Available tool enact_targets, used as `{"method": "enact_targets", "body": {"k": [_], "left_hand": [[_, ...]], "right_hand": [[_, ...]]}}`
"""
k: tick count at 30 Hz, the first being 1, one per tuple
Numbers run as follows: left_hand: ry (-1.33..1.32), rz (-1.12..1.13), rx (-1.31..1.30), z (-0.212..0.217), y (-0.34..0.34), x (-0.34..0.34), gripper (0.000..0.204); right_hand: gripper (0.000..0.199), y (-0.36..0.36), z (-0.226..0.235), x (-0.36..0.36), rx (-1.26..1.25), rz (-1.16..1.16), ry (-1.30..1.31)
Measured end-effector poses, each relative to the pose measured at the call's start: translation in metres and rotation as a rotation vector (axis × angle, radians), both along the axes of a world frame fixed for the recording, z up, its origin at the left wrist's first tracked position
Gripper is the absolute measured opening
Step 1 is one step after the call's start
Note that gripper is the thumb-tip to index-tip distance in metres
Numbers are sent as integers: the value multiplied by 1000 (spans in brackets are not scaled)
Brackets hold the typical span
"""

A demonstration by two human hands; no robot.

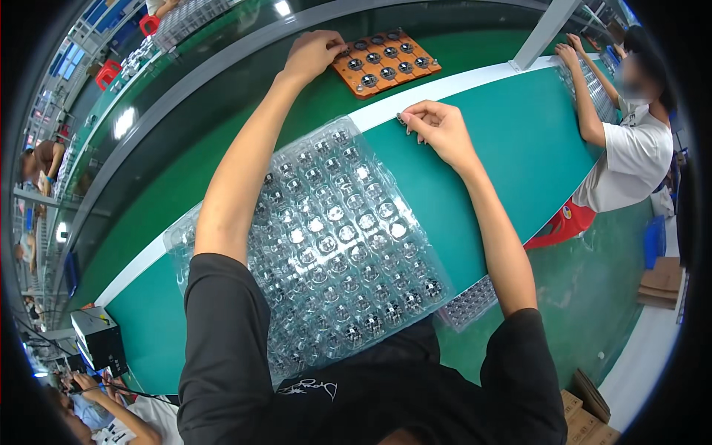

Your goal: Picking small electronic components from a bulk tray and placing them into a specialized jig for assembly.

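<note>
From my remote seat, the head view shows the right hand [443, 135] held above a smooth green worktop [512, 148], its thumb and fingers clamped on a small dark part [400, 118]. That part is well short of the flat, rectangular orange plate [398, 80], which lies beyond the white edging strip [445, 87] on a darker green surface [478, 44]. The left hand [314, 55] is at the plate's upper left corner; I cannot tell whether its fingertips are pinched on something or only touching.

As for progress, I judge the plate well along: the two nearer rows carry round dark parts with bright centres. The far row looks darker, and I can't make out whether those places are filled; the left hand hides that corner. At the least, the part in the right hand is not yet on the plate.

Below the hands, a large clear plastic tray [414, 231] of round pockets lies under the left arm. Dark pieces show in its near right pockets, so I reckon supply remains, though glare keeps me from judging the middle.
</note>
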State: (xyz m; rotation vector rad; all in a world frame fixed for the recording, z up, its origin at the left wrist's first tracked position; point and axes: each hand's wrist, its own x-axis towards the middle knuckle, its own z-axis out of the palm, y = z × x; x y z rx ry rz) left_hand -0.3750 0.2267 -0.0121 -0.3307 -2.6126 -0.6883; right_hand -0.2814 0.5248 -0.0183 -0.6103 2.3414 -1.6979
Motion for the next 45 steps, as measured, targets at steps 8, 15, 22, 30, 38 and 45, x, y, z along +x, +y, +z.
{"method": "enact_targets", "body": {"k": [8, 15, 22, 30, 38, 45], "left_hand": [[67, 3, -56, 2, -8, 4, 17], [42, 30, -158, 5, -11, 14, 19], [66, 75, -159, -4, -12, 16, 20], [166, 72, -73, -2, -52, 33, 34], [86, 135, 82, 65, -142, 177, 36], [-39, 549, 383, 11, -202, 351, 39]], "right_hand": [[18, -4, -3, 2, 0, -30, 33], [19, -3, -5, 1, -23, -40, 33], [19, -1, -6, 2, -38, -36, 51], [19, -9, -5, 4, -43, -63, 34], [19, 3, 5, -5, -114, -38, 22], [25, -60, 55, -64, 76, 136, 339]]}}
